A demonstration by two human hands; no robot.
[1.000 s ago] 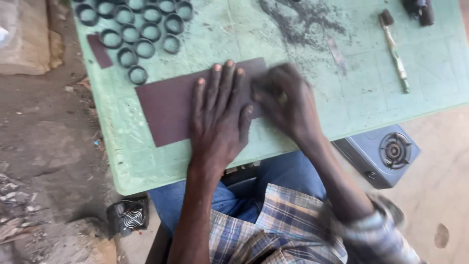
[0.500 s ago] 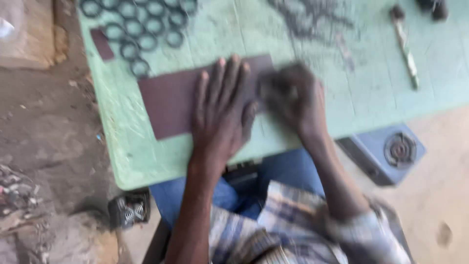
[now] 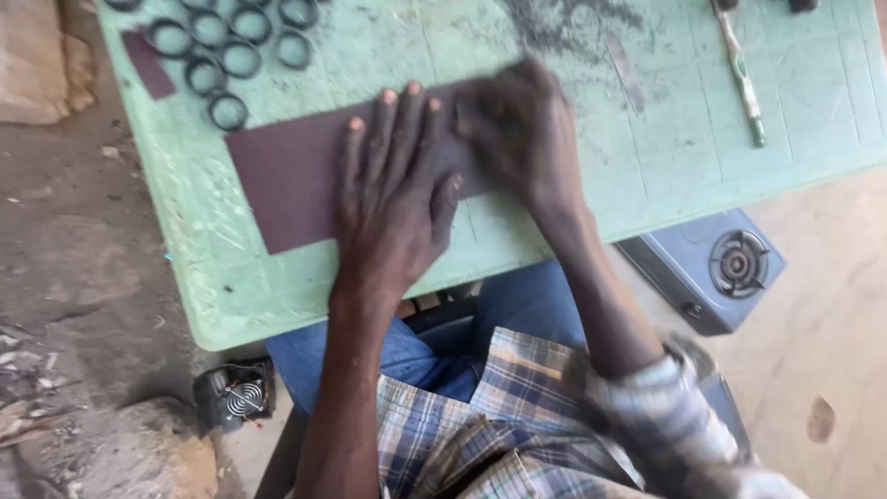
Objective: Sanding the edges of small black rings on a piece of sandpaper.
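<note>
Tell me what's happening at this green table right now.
A person seated at the green table has both hands on a dark maroon sheet that lies flat on it. The left hand is spread palm-down on the sheet. The right hand is at the sheet's right end and blurred; whether it grips anything cannot be told. A cluster of black rings lies at the table's far left corner, a slim tool to the right, and a small gas stove sits on the floor.

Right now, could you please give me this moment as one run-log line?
left hand: flat on dark sheet | right hand: blurred, on sheet's right end | black rings: beyond sheet | green table
</note>
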